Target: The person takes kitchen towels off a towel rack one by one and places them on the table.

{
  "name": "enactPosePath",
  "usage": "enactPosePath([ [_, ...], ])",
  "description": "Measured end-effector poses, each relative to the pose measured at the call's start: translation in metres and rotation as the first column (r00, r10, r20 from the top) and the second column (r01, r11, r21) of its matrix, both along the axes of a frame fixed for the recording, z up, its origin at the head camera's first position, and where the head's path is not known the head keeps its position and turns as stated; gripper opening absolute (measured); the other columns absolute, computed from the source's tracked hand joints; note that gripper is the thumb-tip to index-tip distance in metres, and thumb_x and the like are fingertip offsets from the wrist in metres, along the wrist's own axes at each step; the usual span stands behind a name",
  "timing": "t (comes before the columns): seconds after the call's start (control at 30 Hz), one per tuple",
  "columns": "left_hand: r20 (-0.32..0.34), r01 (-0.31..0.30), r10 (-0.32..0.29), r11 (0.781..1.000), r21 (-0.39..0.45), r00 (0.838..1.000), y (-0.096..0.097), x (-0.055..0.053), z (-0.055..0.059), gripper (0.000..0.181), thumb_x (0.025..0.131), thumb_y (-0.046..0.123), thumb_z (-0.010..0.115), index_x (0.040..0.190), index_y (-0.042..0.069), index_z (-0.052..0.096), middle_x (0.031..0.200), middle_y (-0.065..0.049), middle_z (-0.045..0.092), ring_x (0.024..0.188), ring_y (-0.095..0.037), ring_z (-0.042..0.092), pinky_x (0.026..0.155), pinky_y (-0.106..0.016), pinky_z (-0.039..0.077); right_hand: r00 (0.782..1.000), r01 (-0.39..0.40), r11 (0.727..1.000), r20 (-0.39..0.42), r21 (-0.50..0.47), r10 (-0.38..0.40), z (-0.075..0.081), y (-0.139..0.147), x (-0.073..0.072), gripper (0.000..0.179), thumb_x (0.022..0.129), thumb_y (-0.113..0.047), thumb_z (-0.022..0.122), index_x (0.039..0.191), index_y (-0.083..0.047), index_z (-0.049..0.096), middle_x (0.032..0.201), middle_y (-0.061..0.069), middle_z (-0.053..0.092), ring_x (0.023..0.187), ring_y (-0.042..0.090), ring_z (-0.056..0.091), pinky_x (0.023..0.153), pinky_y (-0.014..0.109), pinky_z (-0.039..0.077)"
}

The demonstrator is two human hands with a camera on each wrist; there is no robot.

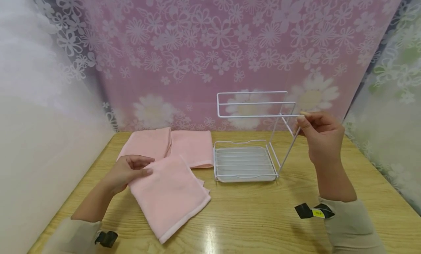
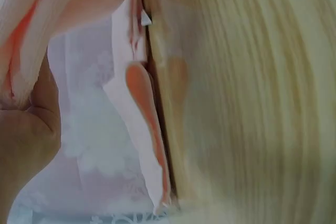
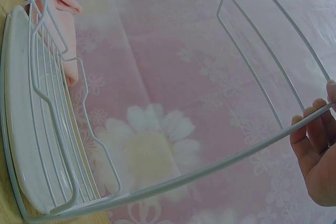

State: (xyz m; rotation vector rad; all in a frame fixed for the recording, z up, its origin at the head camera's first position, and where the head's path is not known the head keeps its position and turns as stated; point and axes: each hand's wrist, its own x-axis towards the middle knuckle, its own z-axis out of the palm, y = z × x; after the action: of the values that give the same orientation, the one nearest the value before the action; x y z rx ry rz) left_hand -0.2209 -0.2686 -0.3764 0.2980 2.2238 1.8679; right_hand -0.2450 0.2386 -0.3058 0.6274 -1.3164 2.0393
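Observation:
My left hand (image 1: 126,173) pinches the corner of a folded pink towel (image 1: 171,195), thumb on top, and the towel slants up off the table toward me. In the left wrist view the held towel (image 2: 79,3) hangs from the thumb and fingers. On the right, my right hand (image 1: 323,135) grips the upper corner of a white wire rack (image 1: 256,116). The right wrist view shows its fingers curled at the rack's frame (image 3: 210,174). The rack stands upright on the table, with a wire basket above a white drip tray (image 1: 245,179) at its base.
Two more folded pink towels (image 1: 144,142) (image 1: 194,146) lie behind the held one, left of the rack. The wooden table (image 1: 250,217) meets a pink floral curtain (image 1: 197,64) at the back. Pale sheets (image 1: 49,118) hang on both sides.

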Motion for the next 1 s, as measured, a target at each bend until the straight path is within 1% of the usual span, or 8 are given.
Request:
enactPosePath([
  [0.2, -0.002, 0.144, -0.145, 0.985, -0.098, 0.989, -0.018, -0.002, -0.008, 0.046, 0.088, 0.004, 0.071, 0.130, -0.009, 0.057, 0.127, -0.008, 0.062, 0.099, -0.007, 0.062, 0.078, -0.028, 0.055, 1.000, -0.007, 1.000, 0.000, 0.015, 0.007, -0.001, 0.000, 0.000, 0.019, 0.085, 0.012, 0.067, 0.096, 0.026, 0.060, 0.078, 0.015, 0.069, 0.058, 0.021, 0.063, 0.057, 0.027, 0.057],
  [0.43, 0.050, 0.361, -0.359, 0.931, -0.056, 0.932, -0.029, -0.004, -0.016, 0.050, 0.091, 0.000, 0.066, 0.137, -0.010, 0.048, 0.151, -0.023, 0.035, 0.075, -0.012, 0.063, 0.068, -0.027, 0.056, 1.000, -0.019, 1.000, 0.002, 0.007, 0.019, -0.001, 0.001, 0.000, 0.019, 0.083, 0.014, 0.067, 0.097, 0.025, 0.060, 0.079, 0.014, 0.069, 0.060, 0.021, 0.063, 0.058, 0.027, 0.057],
  [0.5, 0.070, 0.366, -0.362, 0.929, -0.054, 0.929, -0.031, -0.003, -0.017, 0.052, 0.091, 0.000, 0.066, 0.139, -0.009, 0.047, 0.154, -0.019, 0.031, 0.066, -0.009, 0.058, 0.064, -0.024, 0.053, 1.000, -0.025, 1.000, 0.004, 0.002, 0.025, -0.001, 0.001, 0.000, 0.017, 0.084, 0.015, 0.066, 0.097, 0.025, 0.060, 0.080, 0.015, 0.069, 0.061, 0.021, 0.064, 0.058, 0.028, 0.057],
  [0.57, 0.080, 0.346, -0.340, 0.936, -0.065, 0.937, -0.034, -0.003, -0.020, 0.053, 0.091, 0.001, 0.066, 0.139, -0.007, 0.047, 0.153, -0.010, 0.038, 0.060, -0.006, 0.050, 0.059, -0.021, 0.049, 0.999, -0.030, 1.000, 0.011, -0.008, 0.030, -0.001, 0.001, 0.000, 0.016, 0.083, 0.017, 0.065, 0.097, 0.024, 0.061, 0.080, 0.015, 0.069, 0.062, 0.021, 0.064, 0.058, 0.029, 0.057],
  [0.67, 0.093, 0.315, -0.308, 0.946, -0.075, 0.947, -0.040, -0.001, -0.024, 0.053, 0.091, 0.002, 0.066, 0.139, -0.008, 0.047, 0.110, -0.002, 0.069, 0.054, -0.004, 0.041, 0.055, -0.018, 0.043, 0.999, -0.030, 0.999, 0.020, -0.016, 0.030, -0.001, 0.002, 0.000, 0.016, 0.084, 0.017, 0.065, 0.097, 0.024, 0.061, 0.079, 0.015, 0.068, 0.062, 0.021, 0.064, 0.059, 0.028, 0.057],
  [0.77, 0.105, 0.289, -0.280, 0.954, -0.084, 0.954, -0.046, 0.002, -0.026, 0.053, 0.092, 0.003, 0.066, 0.140, -0.008, 0.046, 0.073, 0.005, 0.058, 0.054, -0.003, 0.040, 0.053, -0.018, 0.043, 0.999, -0.024, 1.000, 0.026, -0.020, 0.025, 0.000, 0.002, 0.000, 0.016, 0.083, 0.016, 0.066, 0.097, 0.024, 0.061, 0.077, 0.014, 0.068, 0.061, 0.021, 0.064, 0.059, 0.028, 0.057],
  [0.9, 0.097, 0.250, -0.241, 0.964, -0.090, 0.966, -0.055, 0.006, -0.030, 0.052, 0.093, 0.004, 0.064, 0.140, -0.006, 0.046, 0.094, 0.002, 0.062, 0.055, -0.002, 0.042, 0.056, -0.019, 0.047, 1.000, -0.022, 1.000, 0.019, -0.019, 0.022, 0.000, 0.002, 0.000, 0.016, 0.083, 0.015, 0.067, 0.096, 0.024, 0.061, 0.077, 0.014, 0.068, 0.061, 0.021, 0.064, 0.058, 0.027, 0.057],
  [1.0, 0.101, 0.215, -0.205, 0.971, -0.101, 0.973, -0.065, 0.009, -0.034, 0.050, 0.094, 0.005, 0.064, 0.140, -0.005, 0.047, 0.088, 0.003, 0.062, 0.054, -0.002, 0.043, 0.055, -0.019, 0.047, 1.000, -0.026, 0.999, 0.014, -0.023, 0.027, 0.001, 0.000, 0.000, 0.015, 0.083, 0.017, 0.065, 0.095, 0.024, 0.061, 0.077, 0.015, 0.068, 0.061, 0.021, 0.064, 0.058, 0.028, 0.057],
])
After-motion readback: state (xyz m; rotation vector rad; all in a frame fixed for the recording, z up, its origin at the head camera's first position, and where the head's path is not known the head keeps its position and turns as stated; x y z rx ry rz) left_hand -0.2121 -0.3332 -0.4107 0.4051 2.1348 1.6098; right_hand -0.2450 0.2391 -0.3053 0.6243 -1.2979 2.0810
